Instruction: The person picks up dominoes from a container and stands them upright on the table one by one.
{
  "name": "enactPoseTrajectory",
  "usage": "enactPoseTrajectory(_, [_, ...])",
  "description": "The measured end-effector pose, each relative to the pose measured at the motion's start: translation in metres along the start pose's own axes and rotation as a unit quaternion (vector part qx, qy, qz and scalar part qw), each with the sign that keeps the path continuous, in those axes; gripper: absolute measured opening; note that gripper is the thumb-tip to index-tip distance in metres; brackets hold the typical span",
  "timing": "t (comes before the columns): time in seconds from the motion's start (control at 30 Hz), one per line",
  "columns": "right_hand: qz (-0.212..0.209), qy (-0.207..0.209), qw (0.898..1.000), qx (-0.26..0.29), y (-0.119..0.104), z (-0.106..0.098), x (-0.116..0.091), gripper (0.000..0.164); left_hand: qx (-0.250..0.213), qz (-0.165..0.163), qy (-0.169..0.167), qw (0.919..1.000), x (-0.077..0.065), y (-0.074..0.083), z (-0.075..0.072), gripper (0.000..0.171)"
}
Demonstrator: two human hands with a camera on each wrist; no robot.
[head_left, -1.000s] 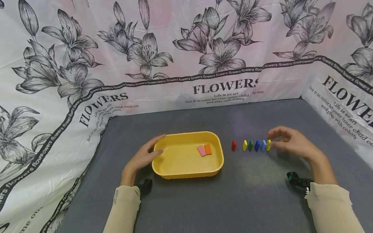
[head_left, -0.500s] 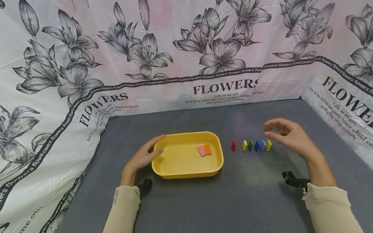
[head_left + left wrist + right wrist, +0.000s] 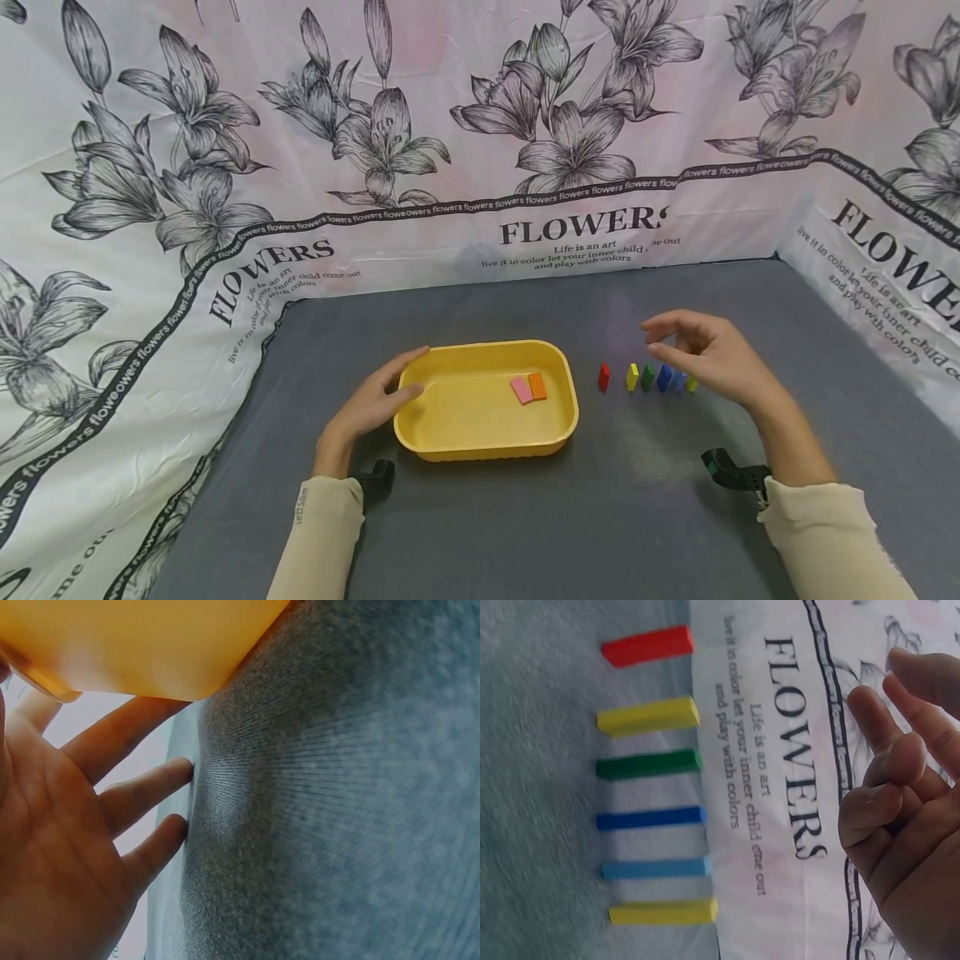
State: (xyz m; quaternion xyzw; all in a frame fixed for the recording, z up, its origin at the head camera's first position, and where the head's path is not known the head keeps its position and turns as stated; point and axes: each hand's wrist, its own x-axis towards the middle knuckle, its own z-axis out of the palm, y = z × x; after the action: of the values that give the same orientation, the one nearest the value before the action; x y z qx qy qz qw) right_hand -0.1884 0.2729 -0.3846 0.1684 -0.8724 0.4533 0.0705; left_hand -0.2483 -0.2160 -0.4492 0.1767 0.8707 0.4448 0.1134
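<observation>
A yellow tray (image 3: pixel 487 450) sits on the grey mat with a pink block (image 3: pixel 521 389) and an orange block (image 3: pixel 537 385) lying flat inside. My left hand (image 3: pixel 375 400) rests against its left end, fingers straight (image 3: pixel 142 791) under the tray (image 3: pixel 150 645). Right of the tray stands a row of upright blocks: red (image 3: pixel 603 377), yellow (image 3: pixel 632 377), green (image 3: pixel 647 377), blue (image 3: pixel 663 377), light blue (image 3: pixel 678 382) and a last yellow one (image 3: pixel 691 384), partly hidden. My right hand (image 3: pixel 697 350) hovers over the row's right end, loosely curled and holding nothing (image 3: pixel 900 787).
Flower-printed cloth walls (image 3: pixel 570 225) close in the mat (image 3: pixel 600 517) at the back, left and right. Black wrist-camera mounts show near each sleeve (image 3: pixel 731 471) (image 3: pixel 375 482). Bare mat lies in front of the tray and blocks.
My right hand lifted away from the last yellow block and moved left, now above the row's right end. The left hand and tray have stayed put.
</observation>
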Motion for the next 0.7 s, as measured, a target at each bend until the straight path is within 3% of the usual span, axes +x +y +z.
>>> enactPoseTrajectory(0.23, [-0.005,-0.015,1.0,-0.016,-0.008,0.019,0.011,0.025,-0.007,0.002,0.001,1.0,0.001,0.0,0.0,0.061])
enactPoseTrajectory(0.43, [-0.035,-0.04,0.998,-0.021,-0.017,0.04,0.024,0.023,0.003,0.004,0.004,1.0,0.001,-0.001,-0.001,0.058])
enactPoseTrajectory(0.7, [-0.045,-0.086,0.992,-0.076,-0.03,0.078,0.04,0.025,0.004,-0.009,0.002,0.9999,-0.002,0.002,-0.001,0.058])
